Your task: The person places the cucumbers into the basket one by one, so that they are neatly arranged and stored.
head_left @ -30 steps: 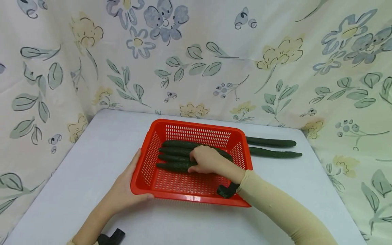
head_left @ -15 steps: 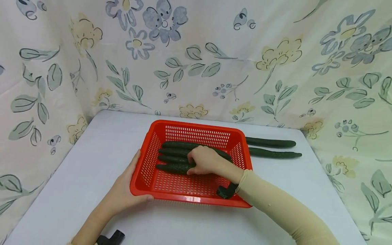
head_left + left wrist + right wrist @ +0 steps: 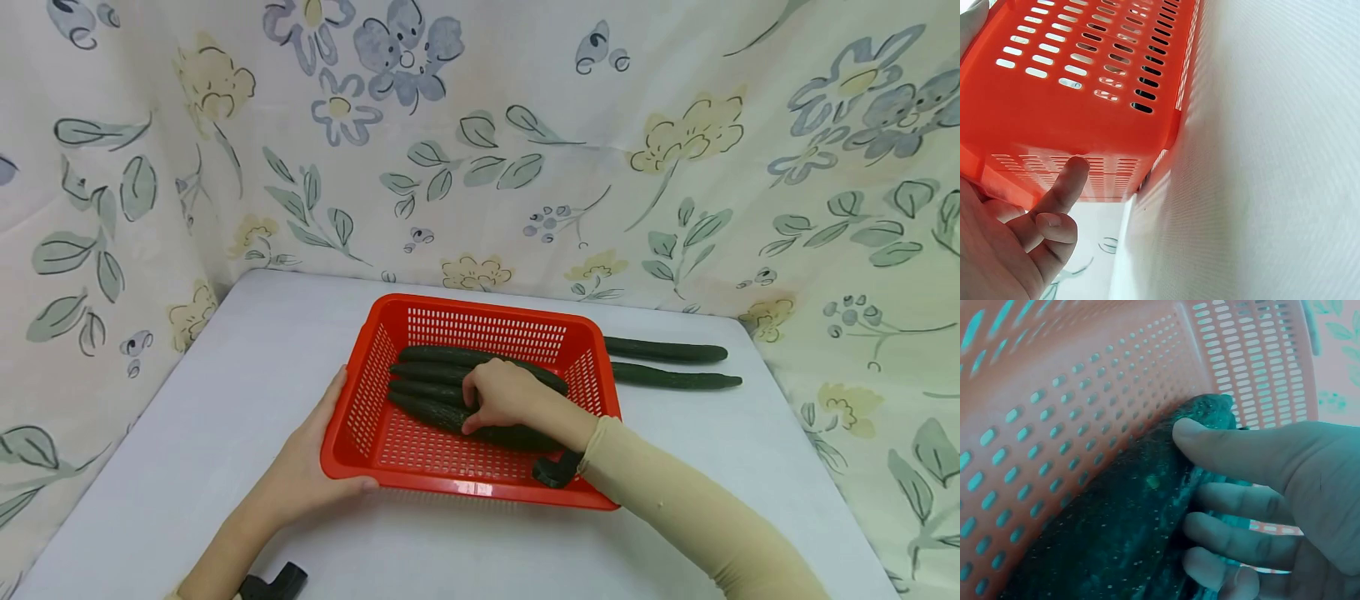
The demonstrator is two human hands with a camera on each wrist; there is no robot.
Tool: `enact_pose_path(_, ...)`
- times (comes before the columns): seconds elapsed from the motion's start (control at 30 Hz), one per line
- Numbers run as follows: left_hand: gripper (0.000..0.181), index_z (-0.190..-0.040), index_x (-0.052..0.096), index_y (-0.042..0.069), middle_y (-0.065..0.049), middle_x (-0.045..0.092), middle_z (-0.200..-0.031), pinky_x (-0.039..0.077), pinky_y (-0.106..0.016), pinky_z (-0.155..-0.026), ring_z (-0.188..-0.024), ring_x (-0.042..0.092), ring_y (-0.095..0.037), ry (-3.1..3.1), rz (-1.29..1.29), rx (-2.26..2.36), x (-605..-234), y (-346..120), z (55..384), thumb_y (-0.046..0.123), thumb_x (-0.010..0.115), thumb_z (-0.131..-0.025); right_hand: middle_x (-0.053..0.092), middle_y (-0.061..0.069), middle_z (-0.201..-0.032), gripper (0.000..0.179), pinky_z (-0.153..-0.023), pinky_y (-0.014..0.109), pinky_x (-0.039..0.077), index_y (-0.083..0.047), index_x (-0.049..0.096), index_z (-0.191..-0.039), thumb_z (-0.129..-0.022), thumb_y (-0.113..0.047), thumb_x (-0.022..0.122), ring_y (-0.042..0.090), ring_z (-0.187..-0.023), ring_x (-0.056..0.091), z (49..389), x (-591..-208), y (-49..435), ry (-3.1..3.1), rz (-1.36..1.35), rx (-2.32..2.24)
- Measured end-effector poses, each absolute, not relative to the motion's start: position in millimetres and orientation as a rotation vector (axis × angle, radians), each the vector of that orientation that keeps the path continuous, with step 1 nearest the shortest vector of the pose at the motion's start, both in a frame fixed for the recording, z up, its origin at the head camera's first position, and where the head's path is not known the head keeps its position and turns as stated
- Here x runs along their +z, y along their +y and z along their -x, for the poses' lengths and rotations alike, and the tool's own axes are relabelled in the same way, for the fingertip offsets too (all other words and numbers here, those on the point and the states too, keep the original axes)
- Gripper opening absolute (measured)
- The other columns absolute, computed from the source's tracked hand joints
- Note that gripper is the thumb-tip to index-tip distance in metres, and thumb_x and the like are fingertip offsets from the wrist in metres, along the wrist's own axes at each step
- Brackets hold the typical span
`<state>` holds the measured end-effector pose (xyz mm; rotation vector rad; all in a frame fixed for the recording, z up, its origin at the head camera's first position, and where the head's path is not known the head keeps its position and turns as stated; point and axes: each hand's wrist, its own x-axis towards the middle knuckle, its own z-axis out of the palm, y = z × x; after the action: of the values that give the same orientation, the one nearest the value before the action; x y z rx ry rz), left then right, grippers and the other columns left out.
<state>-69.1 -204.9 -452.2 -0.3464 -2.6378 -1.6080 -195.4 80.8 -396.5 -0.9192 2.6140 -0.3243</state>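
Note:
A red plastic basket (image 3: 480,486) with slotted walls stands on the table, several dark green cucumbers lying side by side in it. My right hand (image 3: 510,396) reaches in and pinches the nearest cucumber (image 3: 427,411), which slants away from the others. In the right wrist view the thumb (image 3: 1210,440) presses one side of that cucumber (image 3: 1104,506), with the fingers on its other side. My left hand (image 3: 303,462) grips the basket's near left corner, thumb along the front rim. A fingertip (image 3: 1077,167) touches the basket wall from outside in the left wrist view.
To the right of the basket, two more cucumbers (image 3: 667,350) lie on the white-covered table (image 3: 247,358), their left ends hidden behind the basket. A flowered curtain (image 3: 480,167) hangs behind the table and along both sides.
The nearest cucumber has turned: its right end has swung toward the basket's front wall, away from the others. My right hand has barely shifted; the left hand and basket stay in place.

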Motion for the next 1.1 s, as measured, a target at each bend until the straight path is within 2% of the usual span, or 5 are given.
enact_pose_path(0.2, 0.136, -0.172, 0.007, 0.036, -0.008, 0.038, -0.167, 0.063, -0.029, -0.08, -0.128, 0.057, -0.029, -2.622, 0.339, -1.64, -453, -206, 69, 0.034, 0.098, -0.07, 0.063, -0.007, -0.07, 0.025, -0.063, 0.03, 0.051, -0.018, 0.076, -0.094, -0.086, -0.037, 0.09, 0.009, -0.065, 0.059, 198, -390, 85, 2.618, 0.917, -0.341)
enact_pose_path(0.53, 0.137, -0.172, 0.005, 0.035, -0.011, 0.036, -0.168, 0.062, -0.027, -0.08, -0.126, 0.059, -0.032, -2.65, 0.333, -1.593, -453, -206, 68, 0.038, 0.098, -0.071, 0.071, -0.004, -0.087, 0.024, -0.076, 0.034, 0.056, -0.013, 0.077, -0.104, -0.092, -0.034, 0.084, 0.013, -0.079, 0.064, 206, -360, 109, 2.671, 0.885, -0.617)
enact_pose_path(0.83, 0.137, -0.172, 0.004, 0.033, -0.013, 0.036, -0.169, 0.062, -0.027, -0.081, -0.127, 0.059, -0.032, -2.663, 0.324, -1.58, -453, -205, 67, 0.039, 0.097, -0.071, 0.074, 0.001, -0.103, 0.034, -0.087, 0.043, 0.057, -0.011, 0.076, -0.12, -0.094, -0.033, 0.082, 0.02, -0.097, 0.068, 203, -334, 157, 2.787, 0.768, -0.882)
enact_pose_path(1.03, 0.137, -0.172, 0.005, 0.035, -0.011, 0.037, -0.168, 0.063, -0.03, -0.081, -0.128, 0.058, -0.032, -2.638, 0.323, -1.618, -452, -204, 68, 0.037, 0.098, -0.071, 0.076, 0.006, -0.113, 0.039, -0.096, 0.055, 0.055, -0.01, 0.073, -0.128, -0.098, -0.035, 0.077, 0.028, -0.11, 0.069, 199, -338, 198, 2.884, 0.587, -1.064)
enact_pose_path(1.1, 0.136, -0.172, 0.005, 0.035, -0.011, 0.037, -0.168, 0.063, -0.03, -0.081, -0.127, 0.059, -0.032, -2.633, 0.322, -1.629, -453, -204, 67, 0.037, 0.098, -0.071, 0.076, 0.008, -0.116, 0.04, -0.096, 0.054, 0.054, -0.01, 0.072, -0.129, -0.1, -0.037, 0.075, 0.029, -0.113, 0.068, 197, -341, 213, 2.914, 0.524, -1.132)
